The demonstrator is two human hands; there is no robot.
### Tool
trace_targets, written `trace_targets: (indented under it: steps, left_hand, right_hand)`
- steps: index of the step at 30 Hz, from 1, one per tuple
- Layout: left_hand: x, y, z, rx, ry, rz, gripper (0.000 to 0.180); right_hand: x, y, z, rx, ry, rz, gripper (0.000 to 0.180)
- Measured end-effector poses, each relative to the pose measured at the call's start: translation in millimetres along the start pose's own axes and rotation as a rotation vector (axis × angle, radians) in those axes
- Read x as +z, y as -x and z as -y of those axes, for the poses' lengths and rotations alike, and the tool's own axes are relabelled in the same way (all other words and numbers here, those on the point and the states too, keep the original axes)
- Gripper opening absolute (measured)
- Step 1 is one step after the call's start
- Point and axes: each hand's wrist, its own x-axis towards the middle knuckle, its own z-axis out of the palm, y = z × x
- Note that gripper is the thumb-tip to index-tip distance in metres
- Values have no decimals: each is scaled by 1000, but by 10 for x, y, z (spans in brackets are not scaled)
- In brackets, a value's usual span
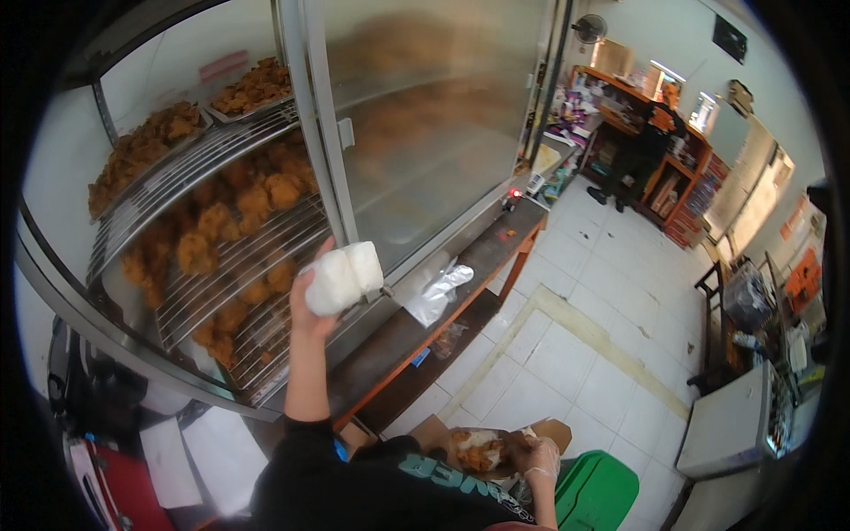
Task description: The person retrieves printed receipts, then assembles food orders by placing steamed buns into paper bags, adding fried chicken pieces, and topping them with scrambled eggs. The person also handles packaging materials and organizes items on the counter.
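Note:
My left hand [310, 305] is raised beside the metal edge of a glass-fronted display cabinet. Its fingers are wrapped round two white wrapped bundles [343, 276], whose contents do not show. Low in front of my body, my right hand [536, 460] wears a thin clear plastic glove and grips the side of an open cardboard box [431, 437]. Inside the box lies fried chicken [478, 451] next to something white. Within the cabinet, pieces of fried chicken [217, 230] sit on wire racks [190, 310], and the sliding glass door [434, 133] stands partly open.
A crumpled clear plastic bag [438, 292] lies on the dark ledge below the cabinet. Beneath my right arm is a green bin lid [602, 489]. White papers [212, 456] lie at lower left. Farther back, a person in dark clothes [655, 137] stands by wooden shelves.

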Motion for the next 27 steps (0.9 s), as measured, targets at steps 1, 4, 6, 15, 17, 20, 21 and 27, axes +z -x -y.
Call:
trace_targets:
  steps: [1,4,6,15,17,20,21,27]
  left_hand:
    - [80,18,-43,13,-42,-12,94]
    - [420,144,-49,174,-174,9,104]
    - [626,116,-11,144,-165,12,109]
    - [939,-450,400,639,-283,-165,126]
    - [855,-408,392,521,-173,-210,122]
    - [684,-357,271,428,-183,-173,115]
    - [629,-346,186,392,-139,-120,110]
    - [399,-124,-204,337,-308,-214,112]
  right_hand:
    - [21,-145,-66,18,-17,19,20]
    - [52,-594,-197,-93,-2,-5,23]
    - [51,-902,-193,-129,8,3,24]
    - [-217,-2207,422,-218,-59,3,27]
    - [-253,-2441,469,-235,-77,3,25]
    - [-257,-2787,428,-289,-59,-31,22]
    - [-241,-2894,408,-312,-52,-37,22]
    - [-284,-3354,322,-350,-44,52,21]
